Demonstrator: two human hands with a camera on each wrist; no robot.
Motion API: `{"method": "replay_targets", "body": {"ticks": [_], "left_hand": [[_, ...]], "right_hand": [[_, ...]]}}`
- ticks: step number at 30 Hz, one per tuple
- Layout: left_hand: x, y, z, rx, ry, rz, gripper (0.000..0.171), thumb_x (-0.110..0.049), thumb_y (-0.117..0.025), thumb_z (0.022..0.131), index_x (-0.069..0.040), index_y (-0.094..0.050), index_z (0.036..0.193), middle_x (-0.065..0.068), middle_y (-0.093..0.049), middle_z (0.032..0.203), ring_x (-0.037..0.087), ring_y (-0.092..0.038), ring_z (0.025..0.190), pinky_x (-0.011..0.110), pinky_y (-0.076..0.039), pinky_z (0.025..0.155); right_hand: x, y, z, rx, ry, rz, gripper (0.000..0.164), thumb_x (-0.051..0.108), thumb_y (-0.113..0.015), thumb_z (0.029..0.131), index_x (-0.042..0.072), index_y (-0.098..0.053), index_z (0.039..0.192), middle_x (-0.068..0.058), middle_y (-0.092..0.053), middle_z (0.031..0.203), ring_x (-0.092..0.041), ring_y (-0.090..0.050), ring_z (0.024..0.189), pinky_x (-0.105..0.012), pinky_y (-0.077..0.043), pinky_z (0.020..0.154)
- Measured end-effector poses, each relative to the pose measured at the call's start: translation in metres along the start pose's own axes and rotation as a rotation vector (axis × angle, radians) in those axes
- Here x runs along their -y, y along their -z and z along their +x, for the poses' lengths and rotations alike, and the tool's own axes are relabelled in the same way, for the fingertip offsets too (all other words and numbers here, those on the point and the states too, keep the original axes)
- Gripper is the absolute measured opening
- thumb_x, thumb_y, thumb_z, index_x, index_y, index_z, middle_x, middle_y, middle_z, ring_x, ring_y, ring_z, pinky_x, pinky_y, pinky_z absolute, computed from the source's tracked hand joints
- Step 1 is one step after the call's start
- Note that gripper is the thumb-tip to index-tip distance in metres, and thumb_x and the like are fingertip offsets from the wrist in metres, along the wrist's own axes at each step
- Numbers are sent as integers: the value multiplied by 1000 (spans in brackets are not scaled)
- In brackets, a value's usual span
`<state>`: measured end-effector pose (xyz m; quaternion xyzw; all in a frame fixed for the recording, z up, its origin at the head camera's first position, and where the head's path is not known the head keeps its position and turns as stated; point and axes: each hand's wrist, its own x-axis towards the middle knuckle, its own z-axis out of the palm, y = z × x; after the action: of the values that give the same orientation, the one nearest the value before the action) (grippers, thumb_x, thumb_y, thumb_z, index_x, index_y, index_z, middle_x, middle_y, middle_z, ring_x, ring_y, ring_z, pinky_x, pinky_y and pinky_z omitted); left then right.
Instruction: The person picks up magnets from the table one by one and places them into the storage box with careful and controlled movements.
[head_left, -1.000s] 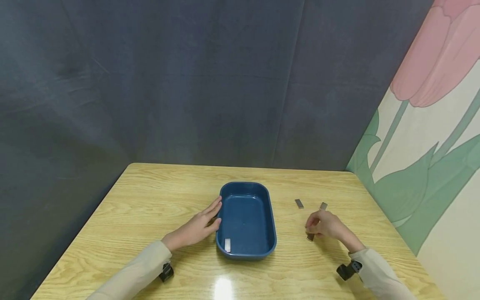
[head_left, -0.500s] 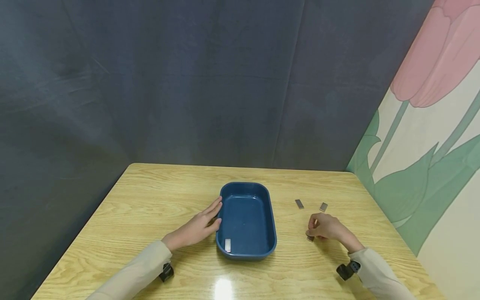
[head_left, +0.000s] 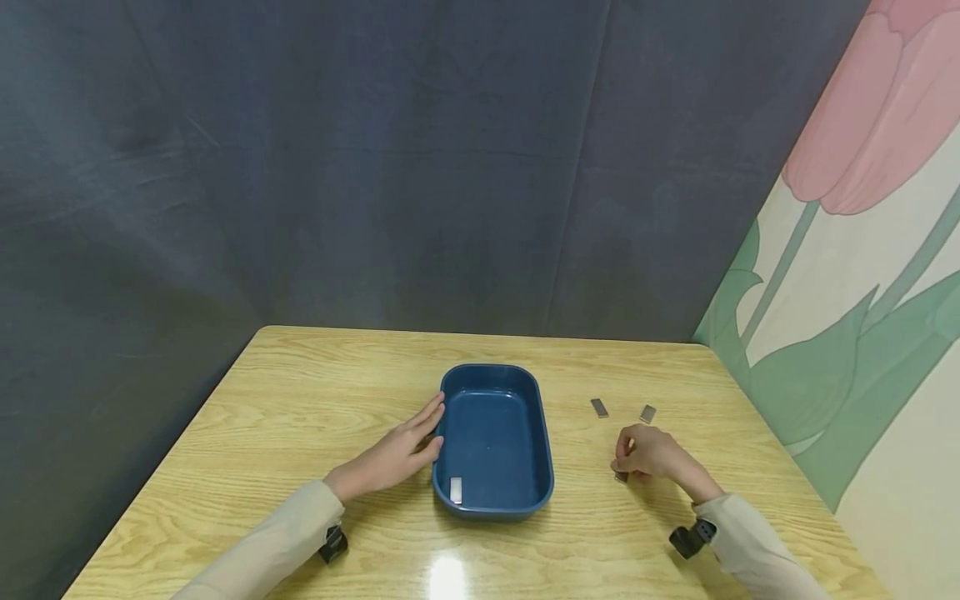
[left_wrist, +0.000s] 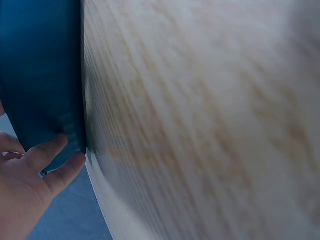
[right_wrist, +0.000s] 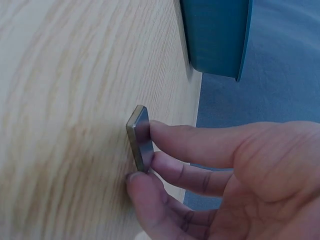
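A blue rectangular tub (head_left: 491, 450) stands mid-table, with a small shiny flat block (head_left: 456, 490) in its near left corner. My left hand (head_left: 393, 457) rests against the tub's left side, fingers extended; the left wrist view shows fingertips (left_wrist: 62, 140) on the blue wall. To the right of the tub, my right hand (head_left: 652, 452) pinches a small flat metal block (right_wrist: 141, 139) between thumb and fingertips, close over the table. The fingers partly cover this block in the head view. Two similar metal blocks, one left (head_left: 599, 407) and one right (head_left: 648, 413), lie beyond that hand.
The wood-grain table (head_left: 337, 375) ends at a dark curtain (head_left: 420, 167) behind and on the left. A wall with a painted tulip (head_left: 847, 142) borders it on the right. Black wrist cameras are strapped at both sleeves.
My right hand has drawn back slightly toward me around the metal block, uncovering the block beyond it. The left hand and the tub have stayed in place.
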<state>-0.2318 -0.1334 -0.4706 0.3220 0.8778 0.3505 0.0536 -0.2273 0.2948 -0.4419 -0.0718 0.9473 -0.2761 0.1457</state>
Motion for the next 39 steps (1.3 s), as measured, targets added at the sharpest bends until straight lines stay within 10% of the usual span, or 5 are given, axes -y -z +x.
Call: {"method": "replay_targets", "body": {"ticks": [39], "left_hand": [[2, -1, -1, -21, -2, 7, 61, -26, -46, 107, 1, -20, 156, 5, -4, 166, 20, -20, 146, 41, -34, 111]], "right_hand": [[3, -1, 4, -2, -48, -4, 16, 6, -79, 84, 3, -64, 78, -4, -61, 68, -16, -60, 57, -30, -54, 54]]}}
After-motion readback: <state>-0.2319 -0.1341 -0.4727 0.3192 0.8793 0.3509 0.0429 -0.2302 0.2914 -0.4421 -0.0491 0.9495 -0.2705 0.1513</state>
